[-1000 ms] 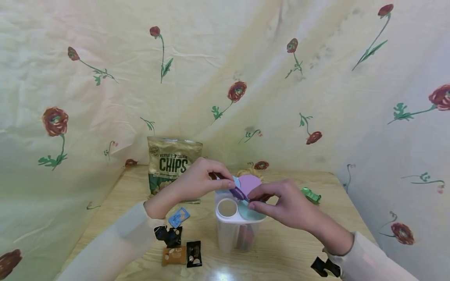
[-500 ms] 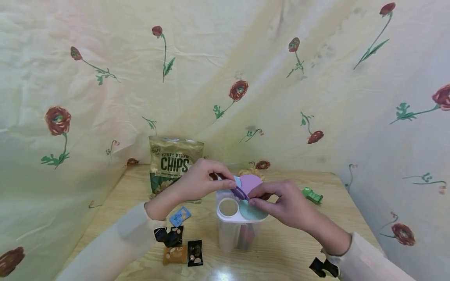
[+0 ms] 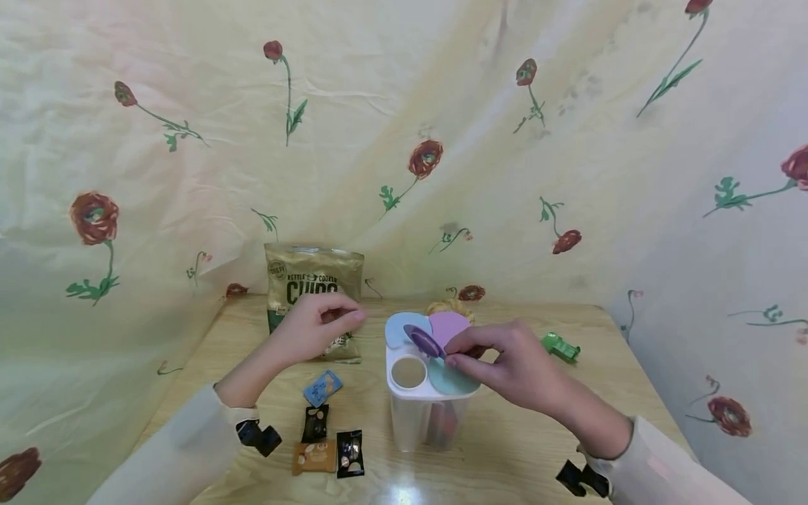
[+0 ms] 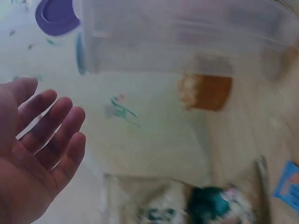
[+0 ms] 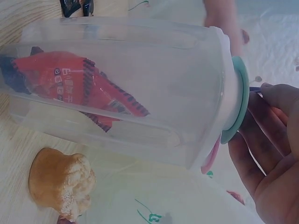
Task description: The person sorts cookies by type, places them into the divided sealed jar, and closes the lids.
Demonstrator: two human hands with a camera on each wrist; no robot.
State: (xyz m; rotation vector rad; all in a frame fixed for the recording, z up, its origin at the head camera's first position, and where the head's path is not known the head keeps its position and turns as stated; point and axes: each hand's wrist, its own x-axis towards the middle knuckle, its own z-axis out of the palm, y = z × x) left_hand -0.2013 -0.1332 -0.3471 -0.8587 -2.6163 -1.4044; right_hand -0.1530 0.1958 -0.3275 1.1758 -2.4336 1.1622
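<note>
- Desk point(image 3: 536, 435): light wood, w/ a flower-print cloth hung behind it and at both sides.
- Chips bag point(image 3: 313, 280): gold, stands upright at the back left of the desk, just behind my left hand.
- Clear container point(image 3: 421, 417): stands upright near the desk centre. Its white top has several round flap lids; the front-left opening is uncovered, and the purple lid point(image 3: 424, 340) is lifted and tilted. In the right wrist view I see a red packet point(image 5: 70, 81) inside one compartment.
- Right hand point(image 3: 505, 365): on top of the container, thumb and fingers pinch at the purple lid's edge, approx. at the middle of the top.
- Left hand point(image 3: 312, 326): apart from the container, to its left, in front of the chips bag. It holds nothing; in the left wrist view the fingers point(image 4: 51, 126) are relaxed and nearly straight.
- Muffin point(image 5: 60, 186): brown, lies on the desk just behind the container.
- Small snack packets point(image 3: 328, 449): blue, black and brown ones, front left of the container.
- Green item point(image 3: 558, 347): small, right of the container; I cannot tell what it is.
</note>
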